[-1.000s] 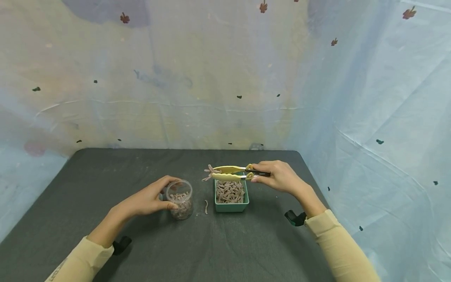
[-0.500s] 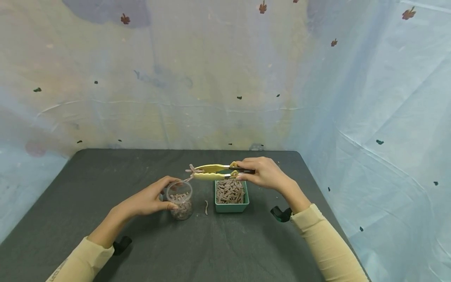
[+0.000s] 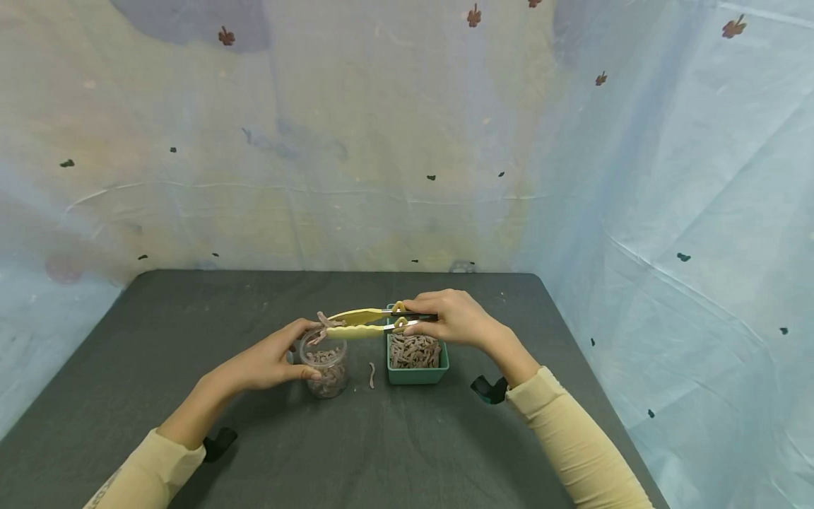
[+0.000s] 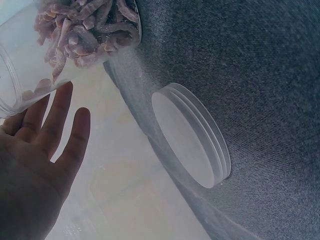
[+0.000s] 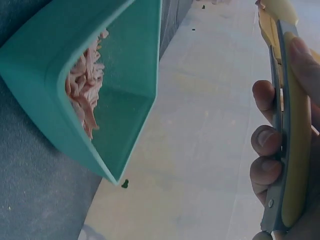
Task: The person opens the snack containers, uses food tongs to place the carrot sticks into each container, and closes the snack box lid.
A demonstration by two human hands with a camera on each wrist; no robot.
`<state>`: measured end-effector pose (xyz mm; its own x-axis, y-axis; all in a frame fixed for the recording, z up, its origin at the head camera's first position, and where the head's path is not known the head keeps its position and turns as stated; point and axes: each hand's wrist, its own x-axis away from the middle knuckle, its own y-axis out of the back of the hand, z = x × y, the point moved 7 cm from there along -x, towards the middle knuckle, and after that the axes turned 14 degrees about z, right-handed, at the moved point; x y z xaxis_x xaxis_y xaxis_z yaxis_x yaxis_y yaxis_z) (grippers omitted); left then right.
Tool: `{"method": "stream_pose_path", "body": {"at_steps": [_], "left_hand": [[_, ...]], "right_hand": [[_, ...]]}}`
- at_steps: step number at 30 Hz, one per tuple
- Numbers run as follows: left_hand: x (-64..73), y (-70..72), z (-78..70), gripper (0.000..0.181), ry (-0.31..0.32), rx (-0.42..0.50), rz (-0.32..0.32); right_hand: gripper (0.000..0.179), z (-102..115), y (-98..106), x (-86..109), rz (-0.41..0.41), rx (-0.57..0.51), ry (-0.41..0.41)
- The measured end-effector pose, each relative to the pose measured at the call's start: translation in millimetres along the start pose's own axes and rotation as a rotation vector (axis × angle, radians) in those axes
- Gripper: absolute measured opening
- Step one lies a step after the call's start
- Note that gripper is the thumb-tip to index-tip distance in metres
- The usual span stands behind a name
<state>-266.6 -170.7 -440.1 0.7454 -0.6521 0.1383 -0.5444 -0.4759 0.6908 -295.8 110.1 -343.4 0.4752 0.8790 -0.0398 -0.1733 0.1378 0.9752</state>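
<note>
My left hand (image 3: pixel 270 360) holds a clear plastic jar (image 3: pixel 337 378) upright on the table, thumb on the near side. Pale pinkish-brown strips (image 4: pixel 90 32) lie heaped inside it; their exact kind is unclear. Yellow tongs (image 3: pixel 356 331) are gripped by my right hand (image 3: pixel 454 318), fingers round the handles in the right wrist view. Their tips pinch a few strips (image 3: pixel 327 322) just over the jar's mouth. Beneath the tongs and right hand stands a green tub (image 3: pixel 416 376) with more strips (image 3: pixel 413 351). The tongs and hand cover part of its far rim.
One loose strip (image 3: pixel 372 375) lies on the dark table (image 3: pixel 394 445) between jar and tub. A round translucent lid (image 4: pixel 187 137) rests on the cloth near the left hand. A pale patterned sheet (image 3: pixel 350 141) hangs behind the table and along the right.
My right hand has carried the tongs and their strips left, from above the tub to the jar's mouth, dipping slightly at the end. The left hand and jar stay put.
</note>
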Motion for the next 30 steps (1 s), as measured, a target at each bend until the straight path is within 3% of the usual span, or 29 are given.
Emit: {"method": "stream_pose_path", "body": {"at_steps": [14, 24, 30], "left_hand": [[-0.4, -0.3, -0.9, 0.067, -0.01, 0.012, -0.004], [-0.6, -0.7, -1.9, 0.07, -0.037, 0.026, -0.004], [-0.2, -0.9, -0.5, 0.079, -0.019, 0.025, 0.004]], "right_hand": [[0.049, 2.1, -19.7, -13.2, 0.082, -0.032, -0.002], [0.051, 1.1, -17.5, -15.0, 0.15, -0.043, -0.042], [0.054, 1.0, -13.5, -13.4, 0.17, -0.012, -0.053]]}}
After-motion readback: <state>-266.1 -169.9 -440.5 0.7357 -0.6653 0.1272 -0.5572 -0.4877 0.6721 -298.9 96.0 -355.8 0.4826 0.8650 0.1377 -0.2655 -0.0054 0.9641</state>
